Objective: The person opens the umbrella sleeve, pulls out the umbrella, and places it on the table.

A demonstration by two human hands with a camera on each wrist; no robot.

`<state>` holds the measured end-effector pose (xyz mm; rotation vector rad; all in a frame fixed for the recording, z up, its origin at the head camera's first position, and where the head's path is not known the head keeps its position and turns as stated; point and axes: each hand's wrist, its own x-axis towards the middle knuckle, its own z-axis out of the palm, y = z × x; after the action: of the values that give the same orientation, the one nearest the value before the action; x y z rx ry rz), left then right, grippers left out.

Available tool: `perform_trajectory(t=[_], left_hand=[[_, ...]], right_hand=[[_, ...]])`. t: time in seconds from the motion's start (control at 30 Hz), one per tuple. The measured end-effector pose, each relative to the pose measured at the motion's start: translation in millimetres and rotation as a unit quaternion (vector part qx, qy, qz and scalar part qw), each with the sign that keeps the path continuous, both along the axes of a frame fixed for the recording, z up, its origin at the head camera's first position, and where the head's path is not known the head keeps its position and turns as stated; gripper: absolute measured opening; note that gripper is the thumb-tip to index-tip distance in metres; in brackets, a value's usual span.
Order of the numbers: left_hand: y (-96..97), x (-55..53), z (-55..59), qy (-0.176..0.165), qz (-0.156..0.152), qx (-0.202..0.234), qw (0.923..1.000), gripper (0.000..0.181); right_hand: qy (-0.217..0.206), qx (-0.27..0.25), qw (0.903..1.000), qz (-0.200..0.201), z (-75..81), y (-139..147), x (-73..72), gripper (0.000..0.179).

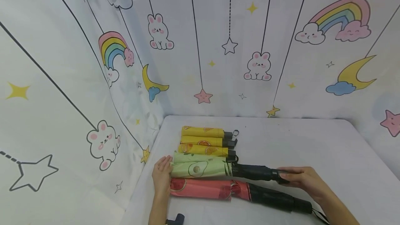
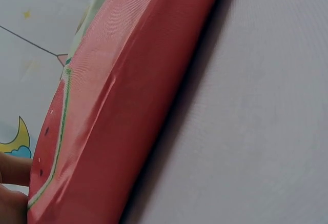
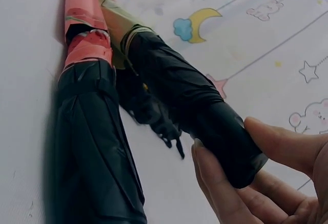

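A folding umbrella in a light green avocado-print sleeve lies across the table, its black part sticking out to the right. My right hand pinches its black handle end between thumb and fingers. At the opposite end, my left hand holds the closed end of the green sleeve; its fingertips are partly hidden. Nearer me lies another folding umbrella with a red watermelon-print sleeve, its black part also sticking out. In the left wrist view the red sleeve covers most of the left hand.
Behind lie several sleeved umbrellas in a row: a second green one and yellow orange-print ones with black ends pointing right. The white table meets a cartoon-print cloth at the back and left. A black object is by the left wrist.
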<state>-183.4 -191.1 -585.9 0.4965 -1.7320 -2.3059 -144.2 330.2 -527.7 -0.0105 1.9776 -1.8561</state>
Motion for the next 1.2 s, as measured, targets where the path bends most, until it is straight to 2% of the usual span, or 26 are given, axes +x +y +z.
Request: perform_trajectory(t=[0.63, 0.93, 1.2], left_hand=[[0.6, -0.9, -0.2, -0.014, -0.002, -0.010, 0.9999, 0.057], [1.9, -0.7, -1.2, 0.012, 0.012, -0.007, 0.9998, 0.056], [3.1, -0.1, 0.2, 0.012, 0.011, -0.006, 0.9998, 0.055]], right_hand=[[0.010, -0.011, 0.9999, 0.004, -7.1, 19.3, 9.0, 0.035], [0.005, -0.003, 1.0000, 0.002, -10.0, 25.6, 8.4, 0.035], [-0.007, 0.007, 1.0000, -0.001, -15.2, 31.7, 10.9, 0.034]])
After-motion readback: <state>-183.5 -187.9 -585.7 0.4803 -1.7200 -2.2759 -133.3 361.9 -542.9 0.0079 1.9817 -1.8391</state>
